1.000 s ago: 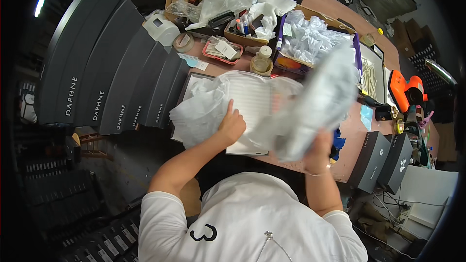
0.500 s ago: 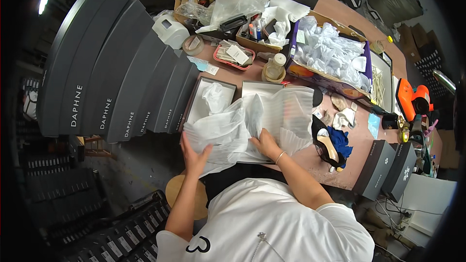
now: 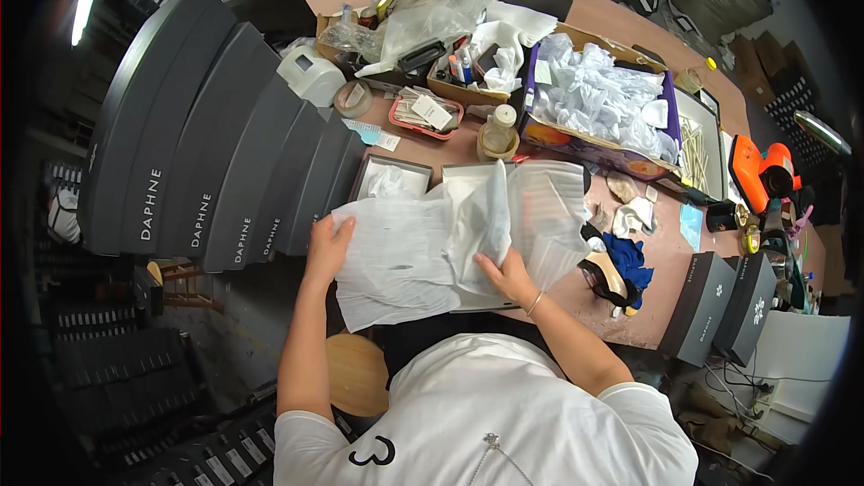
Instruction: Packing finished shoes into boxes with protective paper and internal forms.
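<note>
White tissue paper (image 3: 396, 261) spreads over a shoe box on the bench, and its left part hangs past the front edge. My left hand (image 3: 329, 247) is closed on that paper's left edge, thumb on top. My right hand (image 3: 509, 277) pinches a raised fold of the white paper (image 3: 481, 225) near the middle. Further right lies a pleated, see-through sheet (image 3: 549, 216). Most of the box is covered, so its contents are hidden. Behind the paper, a grey open box (image 3: 421, 182) holds crumpled white tissue (image 3: 389, 182).
Dark shoe boxes (image 3: 207, 153) are stacked high at left. A black shoe with beige insole (image 3: 605, 274) lies beside a blue cloth (image 3: 632, 256) at right. Two dark boxes (image 3: 697, 310) stand at the right edge. A carton (image 3: 594, 148) of crumpled paper sits behind.
My left hand has moved left and up, drawing the tissue paper out flatter. My right hand has shifted slightly right and down, and the fold by it now stands higher.
</note>
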